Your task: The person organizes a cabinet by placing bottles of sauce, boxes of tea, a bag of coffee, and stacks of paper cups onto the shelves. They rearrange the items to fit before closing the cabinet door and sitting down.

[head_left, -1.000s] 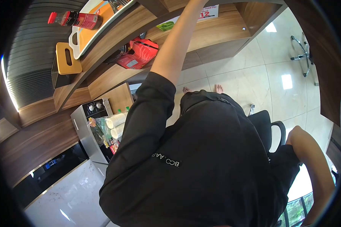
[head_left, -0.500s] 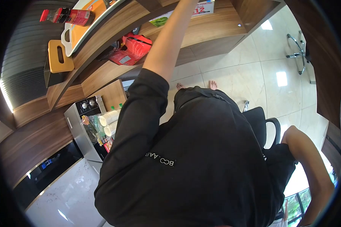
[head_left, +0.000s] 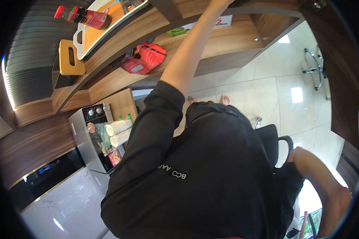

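Observation:
My left arm stretches up past the wooden shelves, and my left hand is cut off by the top edge, near a shelf edge; its fingers and anything they hold are hidden. My right arm is bent at the right side. My right hand shows only partly near the lower right edge, its fingers out of sight. Left of my left forearm, a red package lies on a lower shelf. Farther left are a red-capped bottle, an orange and white board and a yellow board with a slot handle.
An open drawer at the left holds white rolls and packages. Below it is a white marbled surface. A black chair stands by my right side, with a chair base farther off. Another person's arm shows at bottom right.
The view has shifted, so the shelves and floor appear lower. More of my left wrist and hand shows at the top edge. My right arm stays bent.

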{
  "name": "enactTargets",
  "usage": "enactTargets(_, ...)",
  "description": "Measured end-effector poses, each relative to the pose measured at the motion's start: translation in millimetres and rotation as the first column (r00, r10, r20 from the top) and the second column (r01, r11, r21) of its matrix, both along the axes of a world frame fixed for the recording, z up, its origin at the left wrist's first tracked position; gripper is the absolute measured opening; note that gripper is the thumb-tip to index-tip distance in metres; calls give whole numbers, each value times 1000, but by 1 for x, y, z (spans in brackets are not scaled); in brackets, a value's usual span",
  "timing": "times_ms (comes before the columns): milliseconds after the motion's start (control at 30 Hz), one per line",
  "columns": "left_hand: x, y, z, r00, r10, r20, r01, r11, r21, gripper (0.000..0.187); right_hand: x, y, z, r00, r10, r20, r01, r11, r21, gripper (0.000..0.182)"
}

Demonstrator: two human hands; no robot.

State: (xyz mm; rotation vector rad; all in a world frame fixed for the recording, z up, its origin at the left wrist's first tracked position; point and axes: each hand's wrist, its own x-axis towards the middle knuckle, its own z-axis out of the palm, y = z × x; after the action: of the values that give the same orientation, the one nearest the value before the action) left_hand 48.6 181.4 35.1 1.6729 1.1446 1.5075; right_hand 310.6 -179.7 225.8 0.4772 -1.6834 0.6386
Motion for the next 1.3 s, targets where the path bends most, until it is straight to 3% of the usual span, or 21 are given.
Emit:
enactTargets(33, -2, -5, 5, 1000, -24, 4, 24, 998, -59, 77, -3, -1, -3, 978, -180, -107, 187, 981, 55, 35)
enactTargets(67, -3, -6, 9, 999, -49, 11, 50, 992, -113, 77, -11, 7, -9, 848, -427, -314, 472, 877, 84, 35)
enactTargets(100, -3, -4, 7, 1000, -28, -11, 27, 996, -88, 77, -21, 30, -22, 457, -745, -486, 844, 536, -29, 21)
enactTargets(167, 0, 2, -1, 998, 22, -55, -24, 999, -37, 76, -2, 35, -48, 194, -876, -441, 972, 233, -35, 22)
enactTargets(233, -1, 4, -2, 998, 9, -59, -10, 1000, -20, 76, 5, 40, -72, 443, -880, -171, 896, 434, 90, 20)
enactTargets(333, -4, 2, -2, 996, 5, -90, -8, 1000, -29, 77, -28, 89, -92, 443, -893, -77, 895, 435, 102, 22)
enactTargets(400, -8, 1, -4, 991, 0, -131, -5, 999, -35, 80, -48, 115, -109, 458, -887, -52, 887, 460, -39, 28)
enactTargets(467, -10, -10, -2, 990, -14, -143, 10, 999, -30, 81, -62, 137, -117, 446, -894, 42, 888, 436, -144, 26)
enactTargets(533, -15, -18, -5, 988, -29, -155, 27, 999, -18, 81, -68, 155, -129, 497, -845, 199, 838, 407, -365, 17)
enactTargets(600, -21, -26, -8, 989, -66, -134, 63, 998, -25, 77, -73, 172, -136, 436, -832, 342, 854, 263, -448, 13)
enactTargets(733, -33, -43, -1, 987, -150, -63, 143, 985, -92, 76, -77, 205, -151, 503, -772, 388, 807, 260, -531, 14)
enactTargets(900, -39, -39, -13, 976, -218, -4, 216, 969, -121, 81, -71, 241, -150, 421, -762, 491, 835, 114, -539, 25)
enactTargets(1133, -44, -45, 0, 946, -313, 88, 323, 934, -152, 81, -49, 302, -142, 531, -770, 353, 733, 209, -647, 34)
enactTargets(1167, -45, -43, -2, 944, -318, 88, 328, 933, -145, 81, -37, 313, -147, 530, -727, 437, 772, 200, -603, 20)
enactTargets(1200, -45, -41, -6, 942, -323, 88, 333, 933, -138, 80, -43, 315, -142, 546, -737, 399, 768, 251, -589, 20)
enactTargets(1267, -46, -39, -7, 941, -329, 81, 337, 932, -133, 79, -63, 315, -130, 578, -749, 325, 759, 346, -552, 34)
enactTargets(1300, -46, -40, -6, 941, -329, 75, 337, 932, -135, 79, -60, 318, -127, 515, -746, 423, 837, 331, -435, 69)
